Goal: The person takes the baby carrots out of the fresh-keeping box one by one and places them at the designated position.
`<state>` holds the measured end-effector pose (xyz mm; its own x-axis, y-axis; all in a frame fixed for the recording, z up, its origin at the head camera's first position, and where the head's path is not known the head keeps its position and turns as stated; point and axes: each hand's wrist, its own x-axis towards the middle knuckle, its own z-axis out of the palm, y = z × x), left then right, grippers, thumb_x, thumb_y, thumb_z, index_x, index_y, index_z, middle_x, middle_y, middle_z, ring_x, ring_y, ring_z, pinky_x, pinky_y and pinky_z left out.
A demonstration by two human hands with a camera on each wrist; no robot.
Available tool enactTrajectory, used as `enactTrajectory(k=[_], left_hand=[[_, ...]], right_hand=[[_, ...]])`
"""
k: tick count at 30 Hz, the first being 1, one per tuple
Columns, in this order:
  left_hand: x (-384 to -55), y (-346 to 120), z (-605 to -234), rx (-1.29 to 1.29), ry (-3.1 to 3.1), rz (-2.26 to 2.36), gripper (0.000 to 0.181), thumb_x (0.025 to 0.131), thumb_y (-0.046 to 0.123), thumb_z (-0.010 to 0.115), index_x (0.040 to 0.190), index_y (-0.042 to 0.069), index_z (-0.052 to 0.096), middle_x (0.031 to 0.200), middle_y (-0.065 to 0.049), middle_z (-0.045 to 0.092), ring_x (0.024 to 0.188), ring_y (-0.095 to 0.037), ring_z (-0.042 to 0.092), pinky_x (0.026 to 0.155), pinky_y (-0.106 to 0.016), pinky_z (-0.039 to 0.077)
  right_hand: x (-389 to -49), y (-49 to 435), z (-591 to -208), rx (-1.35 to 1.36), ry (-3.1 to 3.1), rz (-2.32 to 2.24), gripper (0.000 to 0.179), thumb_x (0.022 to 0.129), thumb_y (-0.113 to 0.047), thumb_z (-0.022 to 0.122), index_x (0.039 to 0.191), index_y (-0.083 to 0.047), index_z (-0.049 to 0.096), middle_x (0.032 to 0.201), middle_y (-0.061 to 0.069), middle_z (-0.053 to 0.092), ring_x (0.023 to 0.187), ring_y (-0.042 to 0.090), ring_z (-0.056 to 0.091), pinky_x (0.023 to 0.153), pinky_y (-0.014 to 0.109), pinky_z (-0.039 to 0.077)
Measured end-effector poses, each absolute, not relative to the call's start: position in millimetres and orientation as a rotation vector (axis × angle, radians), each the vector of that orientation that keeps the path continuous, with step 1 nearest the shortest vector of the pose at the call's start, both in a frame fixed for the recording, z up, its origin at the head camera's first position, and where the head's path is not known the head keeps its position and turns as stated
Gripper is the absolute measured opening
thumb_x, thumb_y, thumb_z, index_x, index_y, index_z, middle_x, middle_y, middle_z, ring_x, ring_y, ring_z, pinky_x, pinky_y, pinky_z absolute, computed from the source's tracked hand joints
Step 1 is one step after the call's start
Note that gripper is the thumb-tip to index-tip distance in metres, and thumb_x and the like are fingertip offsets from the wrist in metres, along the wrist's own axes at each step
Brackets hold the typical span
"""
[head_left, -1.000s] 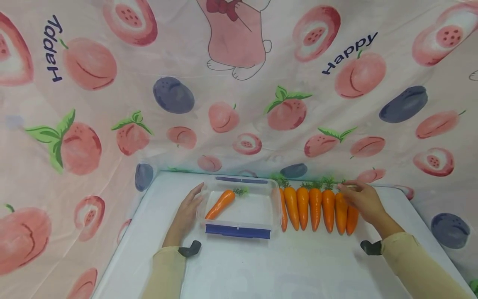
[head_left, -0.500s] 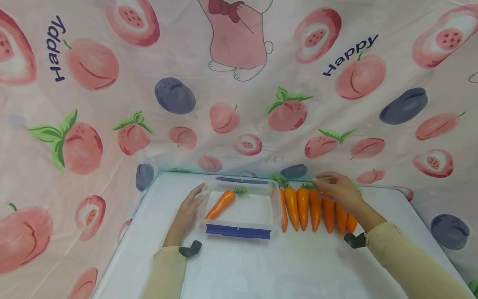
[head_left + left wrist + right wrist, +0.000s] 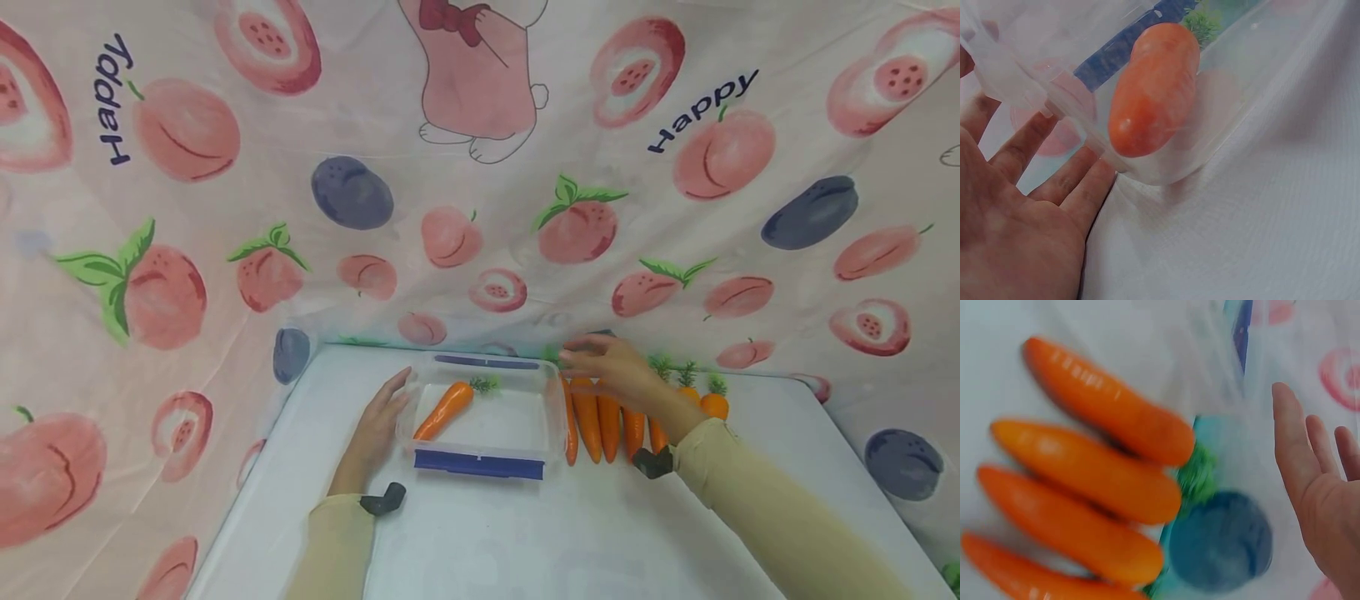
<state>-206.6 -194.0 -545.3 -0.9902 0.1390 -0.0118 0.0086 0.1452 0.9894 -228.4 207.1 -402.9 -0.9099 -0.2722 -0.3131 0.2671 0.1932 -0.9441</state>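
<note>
One orange carrot (image 3: 444, 412) with a green top lies slantwise in the clear plastic box (image 3: 517, 421), which has blue clips. Against the left wall of the box rest the straight fingertips of my left hand (image 3: 378, 423); the left wrist view shows that hand (image 3: 1029, 219) touching the wall from outside. My right hand (image 3: 615, 368) hovers over the left end of a row of carrots (image 3: 588, 425), close to the box's right wall. Its fingers extend and hold nothing in the right wrist view, where the hand (image 3: 1329, 494) is apart from several carrots (image 3: 1085, 469).
The row of carrots lies side by side to the right of the box, green tops (image 3: 687, 373) toward the back. Behind the white table (image 3: 525, 533) rises a pink curtain (image 3: 480, 183) with printed fruit.
My right hand has swept left above the carrots, from the right end of the row toward the box. My left hand, the box and the carrots have stayed in place.
</note>
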Motion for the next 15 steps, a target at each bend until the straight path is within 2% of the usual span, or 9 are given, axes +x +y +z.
enactTrajectory(k=[4, 8, 15], left_hand=[[-206.2, -194.4, -545.8, 0.155, 2.258, 2.02, 0.052, 0.107, 0.041, 0.048, 0.157, 0.028, 0.04, 0.166, 0.005, 0.033, 0.158, -0.026, 0.022, 0.127, -0.058, 0.019], [-206.9, -194.1, -546.5, 0.162, 2.199, 2.067, 0.053, 0.107, 0.038, 0.048, 0.158, 0.025, 0.039, 0.166, 0.003, 0.032, 0.158, -0.026, 0.023, 0.126, -0.056, 0.022], [-208.5, -194.6, -548.8, 0.124, 2.194, 2.051, 0.052, 0.108, 0.04, 0.048, 0.158, 0.028, 0.039, 0.166, 0.007, 0.033, 0.157, -0.024, 0.024, 0.127, -0.055, 0.023]], right_hand=[[-234.2, 183.8, -403.3, -0.028, 1.999, -1.777, 0.06, 0.098, -0.028, 0.071, 0.145, 0.0, 0.046, 0.143, 0.026, 0.051, 0.127, 0.039, 0.062, 0.101, 0.051, 0.055], [-238.8, 161.6, -405.0, -0.041, 1.981, -1.733, 0.061, 0.097, -0.028, 0.071, 0.146, -0.001, 0.046, 0.149, 0.026, 0.05, 0.133, 0.046, 0.056, 0.098, 0.049, 0.058], [-247.6, 125.3, -405.7, 0.016, 1.927, -1.673, 0.064, 0.092, -0.033, 0.077, 0.143, -0.005, 0.049, 0.147, 0.024, 0.053, 0.132, 0.044, 0.058, 0.096, 0.049, 0.059]])
